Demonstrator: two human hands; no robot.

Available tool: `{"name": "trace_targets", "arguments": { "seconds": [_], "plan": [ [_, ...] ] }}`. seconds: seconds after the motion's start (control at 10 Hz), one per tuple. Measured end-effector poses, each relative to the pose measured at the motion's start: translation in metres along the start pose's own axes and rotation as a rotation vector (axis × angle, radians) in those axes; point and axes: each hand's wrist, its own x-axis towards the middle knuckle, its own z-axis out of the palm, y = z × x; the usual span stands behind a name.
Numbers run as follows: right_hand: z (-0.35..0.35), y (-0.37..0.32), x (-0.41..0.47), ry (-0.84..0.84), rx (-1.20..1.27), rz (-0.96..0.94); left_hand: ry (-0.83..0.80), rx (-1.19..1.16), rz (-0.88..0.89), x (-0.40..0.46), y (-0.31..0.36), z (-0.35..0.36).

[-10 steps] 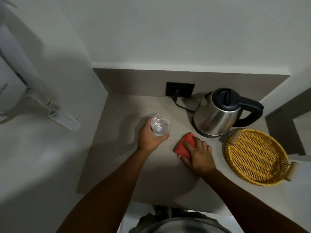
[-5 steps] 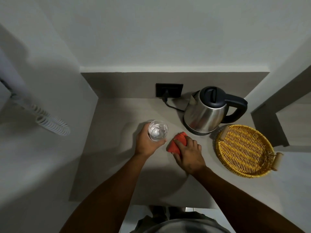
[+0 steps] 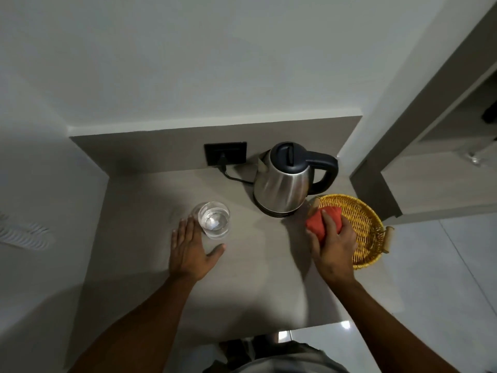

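Note:
A clear drinking glass (image 3: pixel 214 222) stands upright on the beige counter (image 3: pixel 139 211). My left hand (image 3: pixel 191 250) lies flat just below and left of the glass, fingers straight, thumb spread, holding nothing. My right hand (image 3: pixel 333 244) grips a folded red cloth (image 3: pixel 318 222) at the near left rim of a yellow wicker tray (image 3: pixel 360 227). Part of the cloth is hidden under my fingers.
A steel electric kettle (image 3: pixel 283 181) with a black lid and handle stands behind the tray, its cord plugged into a black wall socket (image 3: pixel 225 156). Walls close in the counter at the left and back. A dark doorway and tiled floor (image 3: pixel 430 265) lie to the right.
My left hand has let go of the glass and now lies flat beside it. My right hand carried the red cloth rightward from the counter's middle to the wicker tray.

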Motion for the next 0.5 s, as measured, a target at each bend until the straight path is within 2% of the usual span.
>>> {"name": "trace_targets", "arguments": {
  "seconds": [0.1, 0.2, 0.3, 0.5],
  "plan": [
    [0.002, 0.018, 0.019, -0.049, -0.070, 0.153, -0.024, 0.048, 0.000, 0.001, 0.002, -0.002],
    [0.009, 0.028, 0.044, -0.171, -0.146, 0.251, -0.031, 0.074, 0.007, 0.001, 0.001, -0.001],
    [0.022, 0.031, 0.052, -0.309, -0.238, 0.276, -0.040, 0.094, 0.012, 0.002, 0.000, 0.000],
    [0.020, 0.029, 0.056, -0.341, -0.284, 0.264, -0.065, 0.103, -0.001, 0.003, -0.003, 0.006]
  ]
}}
